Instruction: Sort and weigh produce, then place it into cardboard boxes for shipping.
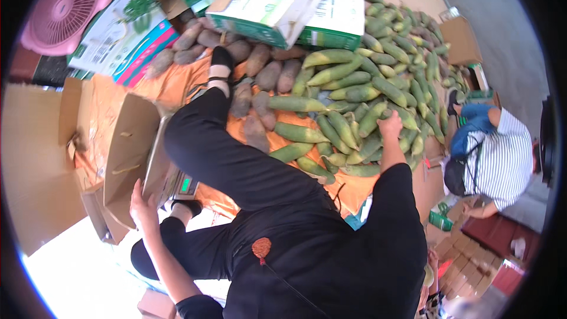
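A red pendant [261, 247] is lying on the black shirt [348, 260] at six o'clock, closest of all. At three o'clock the right hand [390, 124] seems to be gripping the upper end of a green radish [371, 121], which is resting among others in the pile [357, 94]. At eight o'clock the left hand [143, 208] is hovering by a carton [133, 153], fingers loosely extended, holding nothing visible; a scale [186, 185] is glowing near it. Brown roots [269, 75] are lying at twelve o'clock. The radish is looking stiff, fairly heavy and smooth, so perhaps slippery; its thick middle is offering the surest hold, its thin tail probably risking a snap.
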